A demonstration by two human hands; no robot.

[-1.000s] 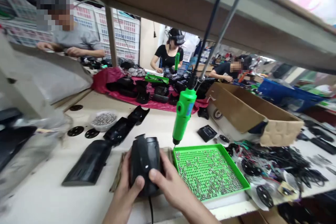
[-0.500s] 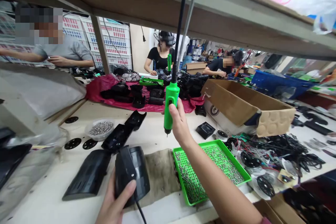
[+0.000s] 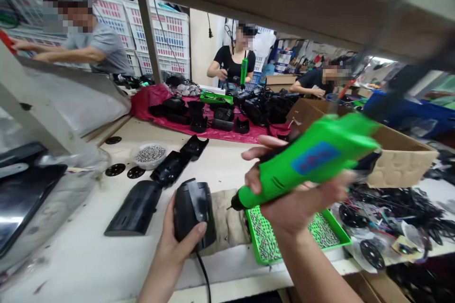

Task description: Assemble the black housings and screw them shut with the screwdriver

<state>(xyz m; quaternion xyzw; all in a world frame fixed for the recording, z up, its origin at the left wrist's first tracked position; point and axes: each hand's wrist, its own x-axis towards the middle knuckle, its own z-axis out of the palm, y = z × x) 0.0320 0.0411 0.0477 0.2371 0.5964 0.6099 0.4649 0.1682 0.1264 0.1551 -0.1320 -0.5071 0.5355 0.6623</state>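
My left hand grips a black plastic housing with a cord hanging from its lower end; the thumb presses on the front face. In my right hand is a green electric screwdriver, tilted, its bit pointing down and left towards the housing but apart from it. Motion blurs the screwdriver's upper end. Beneath the right hand lies a green tray of loose screws, partly covered by the forearm. A grey-brown cloth shows between housing and tray.
Black casings and a bowl of small metal parts stand left of the hands. A cardboard box and tangled wires are on the right. A shelf hangs overhead. Several people work beyond the bench.
My right hand has swung the screwdriver from hanging upright to a slant, its top now to the right and its tip lower. My left hand keeps hold of the housing. The camera view has shifted.
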